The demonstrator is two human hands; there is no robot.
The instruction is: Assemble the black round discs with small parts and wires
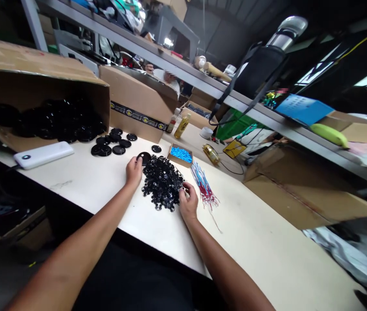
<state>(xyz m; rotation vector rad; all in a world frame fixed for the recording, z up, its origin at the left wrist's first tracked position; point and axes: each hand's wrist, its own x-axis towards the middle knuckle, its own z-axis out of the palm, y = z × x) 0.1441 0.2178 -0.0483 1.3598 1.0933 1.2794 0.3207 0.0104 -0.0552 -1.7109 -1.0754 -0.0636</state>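
My left hand (pixel 134 172) is closed on the edge of a round black disc (pixel 144 158), held at the upper left of a heap of small black parts (pixel 162 181). At the heap's right side is my right hand (pixel 188 201), its thumb and fingers pinched together; whatever they hold is too small to make out. Several black discs (pixel 118 150) lie loose on the white table beyond my left hand, and a single disc (pixel 156 148) lies just above the heap. A small box of blue pieces (pixel 181 154) and a bundle of blue, white and red wires (pixel 204 185) lie to the right.
An open cardboard box (pixel 41 65) full of black discs stands at the left, with a white power bank (pixel 44 155) before it. Bottles (pixel 182 126) stand behind. A shelf (pixel 216 84) crosses above. Part of another person (pixel 167 78) shows behind the boxes.
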